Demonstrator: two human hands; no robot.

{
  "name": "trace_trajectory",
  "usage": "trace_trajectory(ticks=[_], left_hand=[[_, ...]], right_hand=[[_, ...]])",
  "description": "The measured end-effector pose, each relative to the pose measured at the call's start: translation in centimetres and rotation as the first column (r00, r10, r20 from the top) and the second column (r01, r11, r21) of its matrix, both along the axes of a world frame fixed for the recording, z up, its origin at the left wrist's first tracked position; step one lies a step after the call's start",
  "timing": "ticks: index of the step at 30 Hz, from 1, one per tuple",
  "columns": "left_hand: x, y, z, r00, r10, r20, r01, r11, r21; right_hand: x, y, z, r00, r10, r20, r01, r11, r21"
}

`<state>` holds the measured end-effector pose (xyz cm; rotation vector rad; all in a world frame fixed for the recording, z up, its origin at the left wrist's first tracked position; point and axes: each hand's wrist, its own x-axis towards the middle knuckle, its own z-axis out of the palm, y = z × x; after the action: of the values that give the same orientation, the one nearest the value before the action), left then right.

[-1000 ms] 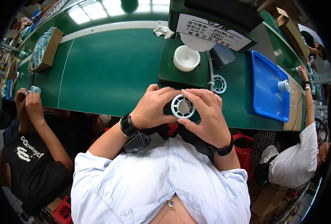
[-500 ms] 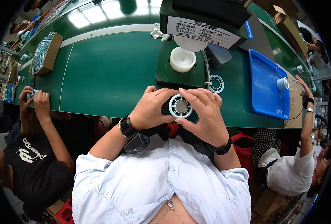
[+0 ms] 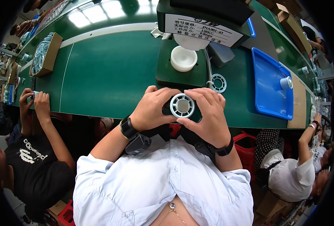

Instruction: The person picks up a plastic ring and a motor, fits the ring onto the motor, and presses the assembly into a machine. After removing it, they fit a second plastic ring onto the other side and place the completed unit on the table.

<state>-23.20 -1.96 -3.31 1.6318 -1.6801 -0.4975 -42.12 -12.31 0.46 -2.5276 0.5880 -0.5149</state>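
Between my two hands, over the near edge of the green table, is a round light-blue plastic part [image 3: 182, 106] with a spoked ring and a grey disc in its centre. My left hand [image 3: 154, 107] grips its left side with thumb and fingers. From the right, my right hand [image 3: 208, 115] pinches it the same way, thumb low and fingers at the top. Just beyond my hands stands a press, its white cup [image 3: 184, 59] resting on a dark green base [image 3: 163, 73] beneath the press head [image 3: 204, 24]. A loose spoked ring [image 3: 218, 83] lies right of the base.
A blue tray [image 3: 265, 101] on the right holds one light-blue cylindrical part [image 3: 286, 83]. At the left, a cardboard box [image 3: 53, 56] contains several light-blue rings. A cable [image 3: 208, 67] runs beside the press. Co-workers sit on both sides.
The part stays held in both hands, almost unmoved; my right fingertips have shifted slightly right along its upper edge. The right co-worker's raised arm has come down away from the tray.
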Motion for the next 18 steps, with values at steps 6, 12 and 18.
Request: trace_trajectory(ticks=[6, 12, 18], left_hand=[[-0.2, 0.0, 0.4, 1.0, 0.008, -0.016, -0.007, 1.0, 0.017], [-0.1, -0.1, 0.2, 1.0, -0.003, -0.013, 0.003, 0.999, -0.032], [0.1, 0.3, 1.2, 0.999, -0.018, -0.045, 0.017, 1.0, -0.012]], right_hand=[[-0.1, 0.0, 0.3, 1.0, -0.001, 0.03, 0.001, 1.0, 0.005], [-1.8, -2.4, 0.6, 0.968, -0.145, 0.205, 0.124, 0.986, 0.113], [-7.3, -6.7, -2.8, 0.906, -0.415, 0.088, 0.406, 0.908, 0.1]])
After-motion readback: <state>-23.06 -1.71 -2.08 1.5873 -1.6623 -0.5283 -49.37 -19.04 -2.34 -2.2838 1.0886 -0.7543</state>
